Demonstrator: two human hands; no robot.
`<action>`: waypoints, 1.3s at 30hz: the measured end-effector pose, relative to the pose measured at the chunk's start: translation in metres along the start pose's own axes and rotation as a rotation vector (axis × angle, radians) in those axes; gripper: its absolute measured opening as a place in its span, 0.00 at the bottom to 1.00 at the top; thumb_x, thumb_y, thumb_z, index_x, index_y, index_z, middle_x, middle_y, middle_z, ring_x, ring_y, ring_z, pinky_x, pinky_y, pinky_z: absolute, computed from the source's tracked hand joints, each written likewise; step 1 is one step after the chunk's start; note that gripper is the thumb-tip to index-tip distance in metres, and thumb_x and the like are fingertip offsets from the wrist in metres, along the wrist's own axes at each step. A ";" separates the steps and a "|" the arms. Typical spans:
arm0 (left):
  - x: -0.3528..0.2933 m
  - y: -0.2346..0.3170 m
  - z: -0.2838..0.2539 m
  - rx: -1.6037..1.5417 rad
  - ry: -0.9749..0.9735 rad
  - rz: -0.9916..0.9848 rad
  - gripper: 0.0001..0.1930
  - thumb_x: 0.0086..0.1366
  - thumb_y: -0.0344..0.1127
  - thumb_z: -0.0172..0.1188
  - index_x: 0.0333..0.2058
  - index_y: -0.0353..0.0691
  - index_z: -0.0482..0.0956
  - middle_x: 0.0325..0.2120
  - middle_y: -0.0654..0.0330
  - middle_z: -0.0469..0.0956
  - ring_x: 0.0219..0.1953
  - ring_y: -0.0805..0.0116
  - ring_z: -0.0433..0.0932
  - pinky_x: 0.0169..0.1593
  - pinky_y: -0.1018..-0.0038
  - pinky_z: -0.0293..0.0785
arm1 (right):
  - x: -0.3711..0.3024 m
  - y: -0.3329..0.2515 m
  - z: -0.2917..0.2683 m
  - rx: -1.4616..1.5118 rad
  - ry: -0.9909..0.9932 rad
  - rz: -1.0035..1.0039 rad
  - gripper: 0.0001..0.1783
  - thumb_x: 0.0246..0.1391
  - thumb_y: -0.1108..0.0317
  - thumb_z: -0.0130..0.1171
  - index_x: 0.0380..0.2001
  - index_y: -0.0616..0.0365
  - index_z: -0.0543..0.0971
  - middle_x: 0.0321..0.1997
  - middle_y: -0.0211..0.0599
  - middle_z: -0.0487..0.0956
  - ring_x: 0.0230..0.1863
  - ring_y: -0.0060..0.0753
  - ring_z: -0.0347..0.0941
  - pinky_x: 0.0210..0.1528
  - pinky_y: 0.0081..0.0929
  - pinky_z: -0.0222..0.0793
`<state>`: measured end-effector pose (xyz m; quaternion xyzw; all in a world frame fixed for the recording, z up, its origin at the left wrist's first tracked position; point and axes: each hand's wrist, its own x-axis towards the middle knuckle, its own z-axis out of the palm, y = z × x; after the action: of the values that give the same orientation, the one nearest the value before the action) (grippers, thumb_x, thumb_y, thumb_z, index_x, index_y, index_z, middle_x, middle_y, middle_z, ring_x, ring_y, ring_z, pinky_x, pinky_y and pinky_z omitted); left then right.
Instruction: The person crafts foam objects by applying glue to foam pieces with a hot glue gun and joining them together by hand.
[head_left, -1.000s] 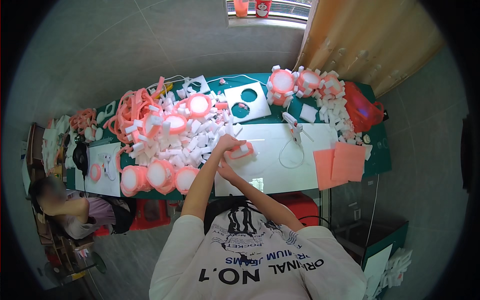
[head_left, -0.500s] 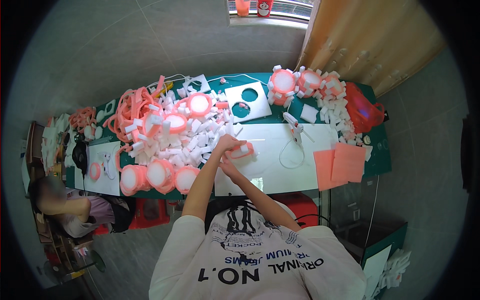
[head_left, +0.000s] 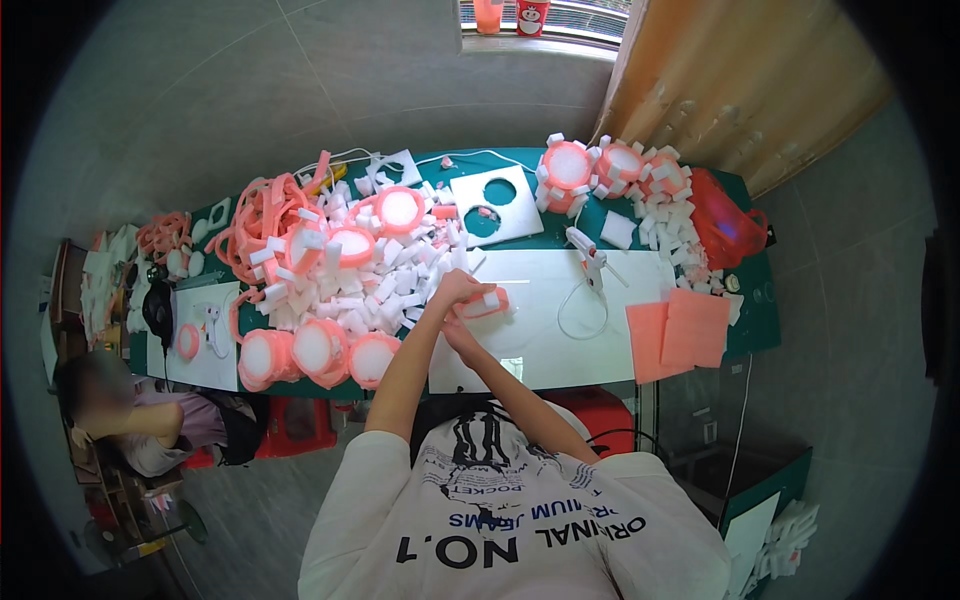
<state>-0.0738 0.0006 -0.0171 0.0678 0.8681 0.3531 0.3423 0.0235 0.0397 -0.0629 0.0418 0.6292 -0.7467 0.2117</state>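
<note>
Left hand (head_left: 463, 286) grips pink foam piece (head_left: 478, 308) over white board (head_left: 570, 362) | right hand (head_left: 460, 338) is at its near side, grip I cannot tell (view is partly blocked) | piece bears white block (head_left: 491, 299), seems partly done | block-studded rings (head_left: 567, 163) look complete, plain pink stacks (head_left: 322, 350) look undone

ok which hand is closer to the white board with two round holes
Left. The left hand, on the pink foam piece, is on the near side of the white holed board; the right hand is farther away, lower in the picture.
</note>
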 end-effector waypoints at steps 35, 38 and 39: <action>0.002 0.003 -0.003 0.009 -0.026 0.026 0.28 0.38 0.59 0.62 0.28 0.37 0.79 0.21 0.57 0.77 0.20 0.69 0.74 0.27 0.77 0.72 | -0.012 -0.022 0.008 -0.232 0.109 0.041 0.42 0.48 0.51 0.46 0.58 0.57 0.40 0.60 0.50 0.48 0.60 0.49 0.47 0.57 0.32 0.47; 0.000 0.006 -0.003 -0.002 -0.023 0.023 0.28 0.38 0.58 0.62 0.28 0.37 0.79 0.21 0.57 0.77 0.19 0.69 0.74 0.27 0.77 0.72 | -0.010 -0.024 0.006 -0.232 0.098 0.079 0.42 0.48 0.50 0.46 0.58 0.56 0.40 0.60 0.50 0.48 0.60 0.50 0.47 0.56 0.33 0.47; -0.002 0.008 -0.004 -0.002 -0.024 0.022 0.28 0.38 0.58 0.62 0.28 0.37 0.79 0.21 0.57 0.77 0.19 0.69 0.74 0.27 0.77 0.72 | -0.010 -0.026 0.005 -0.231 0.098 0.080 0.42 0.48 0.50 0.46 0.58 0.56 0.40 0.60 0.50 0.48 0.60 0.50 0.47 0.56 0.33 0.47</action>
<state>-0.0758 0.0033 -0.0091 0.0811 0.8629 0.3568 0.3488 0.0242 0.0403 -0.0349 0.0785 0.7184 -0.6574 0.2136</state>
